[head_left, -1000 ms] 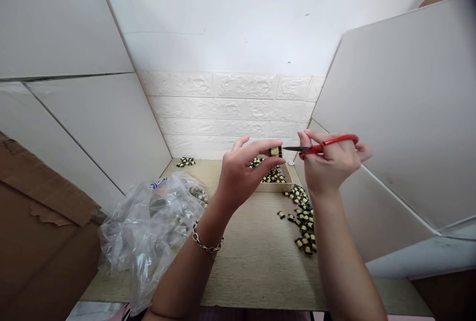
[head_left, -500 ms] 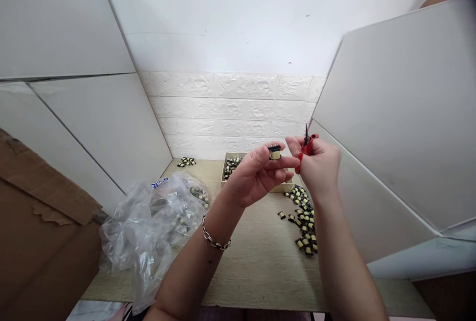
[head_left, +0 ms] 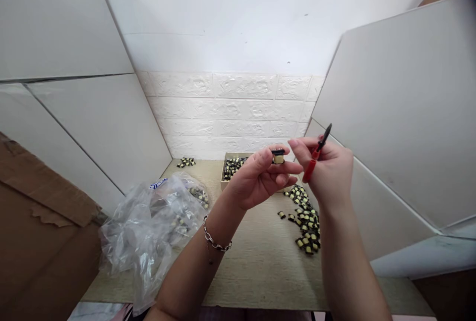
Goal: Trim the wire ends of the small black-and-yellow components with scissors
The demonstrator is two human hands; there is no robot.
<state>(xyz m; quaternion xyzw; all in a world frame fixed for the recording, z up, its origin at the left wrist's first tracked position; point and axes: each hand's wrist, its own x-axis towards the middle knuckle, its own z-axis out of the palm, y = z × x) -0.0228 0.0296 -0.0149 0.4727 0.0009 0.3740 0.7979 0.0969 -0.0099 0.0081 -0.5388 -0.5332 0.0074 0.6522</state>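
My left hand is raised above the table, pinching a small transformer between thumb and fingers. The part has a black base with pins at its top and a yellow-wrapped body. Just to the right, my right hand grips red-handled scissors, with their dark pointed tip slanting up and away. Its thumb and forefinger come near the transformer, with a small gap between. Behind my left hand, a shallow box holds many similar transformers, partly hidden. A loose pile of transformers lies beside my right forearm.
A crumpled clear plastic bag with more transformers inside lies on the table at left. A small cluster of transformers sits at the back left. White panels stand on both sides; a cardboard box is far left.
My right hand has moved slightly right, and the scissors have turned so their tip leans to the right. My left hand still holds the transformer, shifted slightly right and down.
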